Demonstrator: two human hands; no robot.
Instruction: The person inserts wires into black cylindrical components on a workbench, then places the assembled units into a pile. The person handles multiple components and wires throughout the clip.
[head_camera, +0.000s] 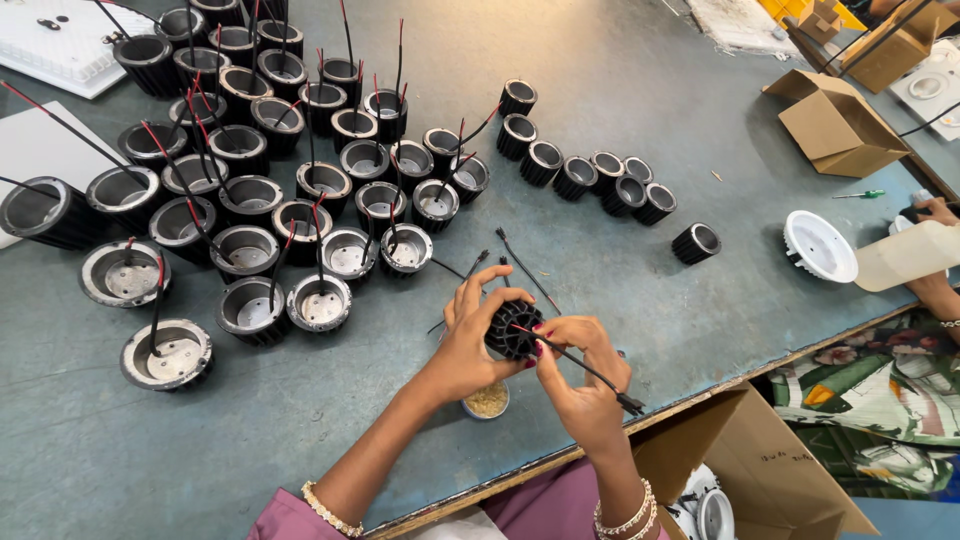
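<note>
My left hand (468, 335) grips a black finned cylindrical housing (511, 332) above the grey-green table (620, 180). My right hand (585, 375) pinches a red-and-black wire pair (580, 365) that runs from the housing's top toward the lower right. Both hands hold the part just above a small round cup of tiny pale pieces (487, 401). Loose wires (525, 270) lie on the table just beyond my hands.
Many black housings with wires (270, 190) crowd the left half of the table; a row without wires (600, 175) sits at centre. Open cardboard boxes (835, 125) stand at the right. Another person's hand (935, 212) is at the right edge near a white round fixture (818, 245).
</note>
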